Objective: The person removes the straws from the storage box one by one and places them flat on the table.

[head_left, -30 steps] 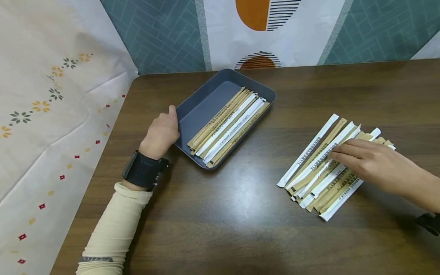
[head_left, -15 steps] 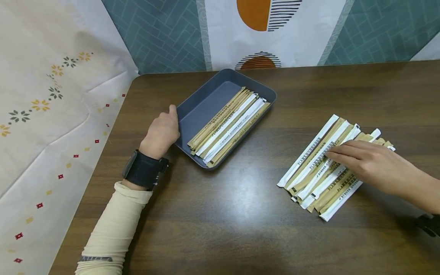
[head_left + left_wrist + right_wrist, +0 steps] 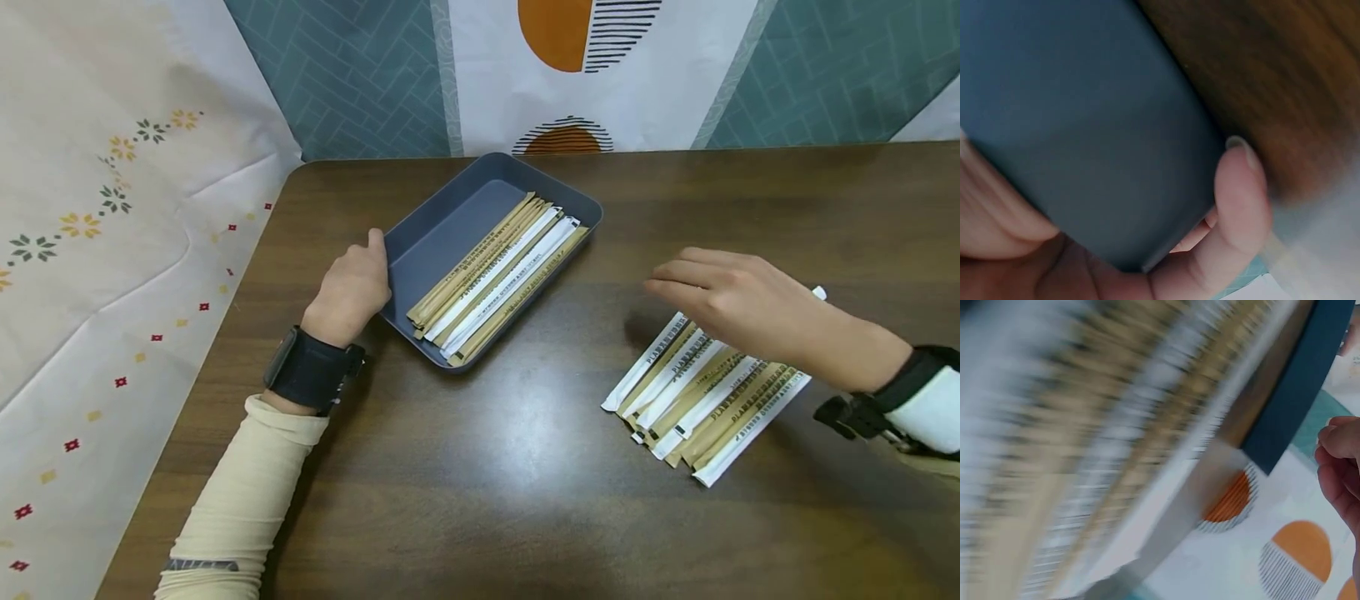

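In the head view, my left hand (image 3: 351, 287) grips the near left side of a dark blue-grey tray (image 3: 431, 237). The left wrist view shows its fingers curled round the tray wall (image 3: 1104, 156). Brown and white paper-wrapped straws (image 3: 498, 279) lie side by side along the tray's right half. On the table to the right is a slanted row of similar wrapped straws (image 3: 705, 396). My right hand (image 3: 738, 296) hovers over the far end of this row and hides it. Its fingers (image 3: 1338, 440) are loosely bent in the right wrist view, with nothing seen in them.
The brown wooden table (image 3: 480, 500) meets a patterned teal and white cloth (image 3: 360, 75) at the back. A pale flowered cloth (image 3: 112, 250) borders its left edge. Bare tabletop lies between the tray and the loose straws.
My right hand has come off the middle of the straw row and moved up and left over its far end. The loose straws lie more evenly. The left hand and tray stay put.
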The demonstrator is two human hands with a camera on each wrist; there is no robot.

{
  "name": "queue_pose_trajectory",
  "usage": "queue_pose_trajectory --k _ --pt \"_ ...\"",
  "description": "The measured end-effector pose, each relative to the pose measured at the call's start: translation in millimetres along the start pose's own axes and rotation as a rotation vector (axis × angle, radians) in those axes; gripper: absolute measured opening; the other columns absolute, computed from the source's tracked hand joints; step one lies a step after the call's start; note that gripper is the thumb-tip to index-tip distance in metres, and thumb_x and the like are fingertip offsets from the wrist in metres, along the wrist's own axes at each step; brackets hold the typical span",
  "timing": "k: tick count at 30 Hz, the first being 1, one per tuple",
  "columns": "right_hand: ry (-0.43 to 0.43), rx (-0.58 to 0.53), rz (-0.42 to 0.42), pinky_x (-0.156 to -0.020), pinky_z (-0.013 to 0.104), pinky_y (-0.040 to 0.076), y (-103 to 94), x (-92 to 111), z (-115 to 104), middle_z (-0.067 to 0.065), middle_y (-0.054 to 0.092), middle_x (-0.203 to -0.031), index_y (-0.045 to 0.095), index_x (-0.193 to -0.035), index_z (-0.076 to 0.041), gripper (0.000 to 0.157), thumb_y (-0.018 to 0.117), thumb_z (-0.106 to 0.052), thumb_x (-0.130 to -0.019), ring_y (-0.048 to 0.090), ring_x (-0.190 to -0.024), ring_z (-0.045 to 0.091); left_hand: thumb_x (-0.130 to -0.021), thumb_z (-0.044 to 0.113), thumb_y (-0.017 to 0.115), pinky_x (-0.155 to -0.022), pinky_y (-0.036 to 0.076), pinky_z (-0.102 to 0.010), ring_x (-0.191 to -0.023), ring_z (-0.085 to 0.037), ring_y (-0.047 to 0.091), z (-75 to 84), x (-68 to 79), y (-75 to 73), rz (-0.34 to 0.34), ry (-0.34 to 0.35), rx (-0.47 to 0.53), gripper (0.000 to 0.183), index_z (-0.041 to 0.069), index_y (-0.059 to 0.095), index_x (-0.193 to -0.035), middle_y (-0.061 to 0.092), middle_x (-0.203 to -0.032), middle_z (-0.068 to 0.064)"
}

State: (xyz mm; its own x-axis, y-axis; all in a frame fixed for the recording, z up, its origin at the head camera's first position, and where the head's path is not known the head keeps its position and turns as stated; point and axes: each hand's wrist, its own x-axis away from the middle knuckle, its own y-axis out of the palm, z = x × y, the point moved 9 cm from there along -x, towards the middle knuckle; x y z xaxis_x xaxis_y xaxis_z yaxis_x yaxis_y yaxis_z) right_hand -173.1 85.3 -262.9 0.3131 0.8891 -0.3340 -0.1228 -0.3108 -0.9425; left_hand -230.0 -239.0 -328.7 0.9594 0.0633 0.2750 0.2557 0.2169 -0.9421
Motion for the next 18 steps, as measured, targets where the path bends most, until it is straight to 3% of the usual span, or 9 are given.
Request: queue_pose_trajectory --k 1,8,12,18 --pt "-0.005 -0.007 0.003 -0.073 0.046 0.053 0.4 -9.6 1.8 0.016 0.067 -0.101 0.066 -0.108 0.005 0.055 0.08 0.018 -0.056 0.061 -0.091 0.03 -0.093 -0.001 0.052 -0.06 0.05 -0.04 -0.078 -0.036 0.061 -0.1 0.0 0.3 -0.001 -0.001 0.0 0.048 -0.008 0.027 -0.134 0.056 -0.1 -0.032" --pt "-0.018 -0.012 -0.023 -0.076 0.041 0.053 19.7 -70.9 16.6 0.014 0.068 -0.096 0.068 -0.104 0.003 0.035 0.077 0.013 -0.072 0.06 -0.089 0.028 -0.093 -0.002 0.052 -0.06 0.05 -0.04 -0.077 -0.035 0.062 -1.4 -0.4 1.7 -0.006 -0.007 0.0 0.048 -0.007 0.027 -0.134 0.056 -0.1 -0.031" --pt "-0.017 0.001 -0.093 -0.077 0.04 0.053 38.2 -103.4 19.8 0.014 0.069 -0.097 0.069 -0.105 0.002 0.028 0.074 0.008 -0.078 0.061 -0.09 0.029 -0.092 -0.002 0.053 -0.06 0.05 -0.039 -0.076 -0.034 0.061 -1.4 -0.6 1.0 -0.016 -0.013 -0.006 0.05 -0.008 0.027 -0.134 0.056 -0.1 -0.031" --pt "0.036 -0.007 -0.193 -0.09 0.042 0.049 68.4 -138.7 26.0 0.014 0.069 -0.106 0.07 -0.109 -0.001 0.025 0.071 0.001 -0.084 0.062 -0.102 0.029 -0.093 -0.001 0.052 -0.06 0.05 -0.04 -0.077 -0.035 0.062 0.2 -1.1 1.5 -0.002 -0.001 -0.011 0.05 -0.008 0.026 -0.135 0.057 -0.099 -0.031"
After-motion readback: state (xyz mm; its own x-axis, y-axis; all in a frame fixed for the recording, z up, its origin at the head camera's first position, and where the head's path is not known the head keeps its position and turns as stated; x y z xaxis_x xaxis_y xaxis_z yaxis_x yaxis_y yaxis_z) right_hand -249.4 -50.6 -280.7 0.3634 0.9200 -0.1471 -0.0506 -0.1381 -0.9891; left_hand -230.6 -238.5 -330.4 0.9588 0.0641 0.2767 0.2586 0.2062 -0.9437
